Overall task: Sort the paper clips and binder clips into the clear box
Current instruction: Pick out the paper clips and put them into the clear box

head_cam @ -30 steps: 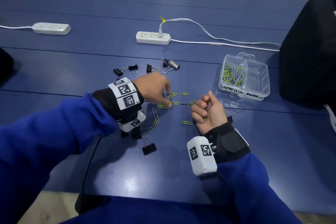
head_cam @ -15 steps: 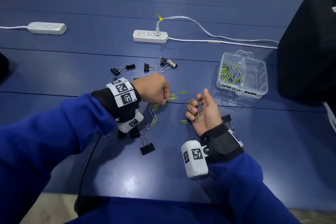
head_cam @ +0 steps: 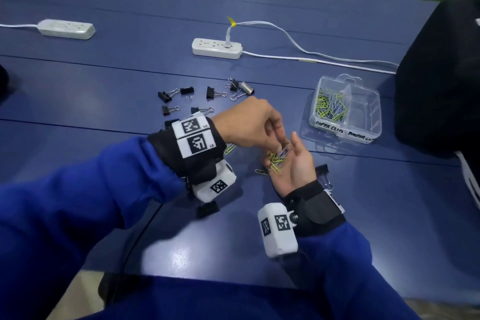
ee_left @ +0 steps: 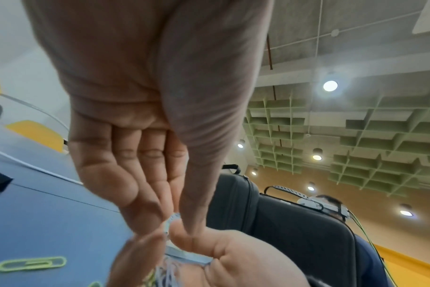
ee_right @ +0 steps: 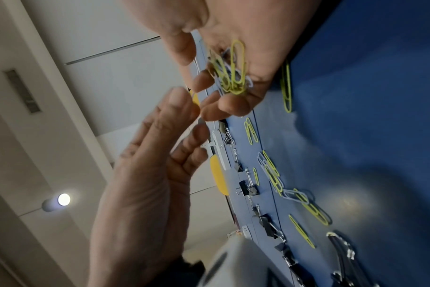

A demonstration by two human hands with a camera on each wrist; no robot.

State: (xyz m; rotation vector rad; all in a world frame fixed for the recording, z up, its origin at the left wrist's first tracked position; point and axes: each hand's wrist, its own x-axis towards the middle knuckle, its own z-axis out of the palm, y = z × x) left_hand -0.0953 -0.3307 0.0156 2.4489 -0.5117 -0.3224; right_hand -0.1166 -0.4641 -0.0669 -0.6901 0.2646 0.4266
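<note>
Now the right hand (head_cam: 296,163) lies palm up just above the smooth blue table (head_cam: 104,91), fingers loosely curved into a shallow cup. In this cup rests a small tangled bunch of thin wire paper clips (head_cam: 277,160), yellow-green and pale blue. The left hand (head_cam: 249,125) comes from above with its fingertips pressed together over the bunch; the left wrist view shows them pinching something thin and pale blue against the right hand's fingers, but it is too blurred to say what exactly.

Beyond the right hand, a little to its right, stands the clear plastic box with two compartments (head_cam: 374,112); its left compartment holds many coloured clips.

Beyond the left hand lie the black binder clips with shiny wire handles (head_cam: 215,92), scattered. One green clip (head_cam: 261,172) lies on the table just left of the right palm.

Only the right wrist view (ee_right: 233,73) shows the clips under the left wrist: a loose row of them (ee_right: 273,174) on the glossy surface, which the head view mostly hides behind the sleeve.
</note>
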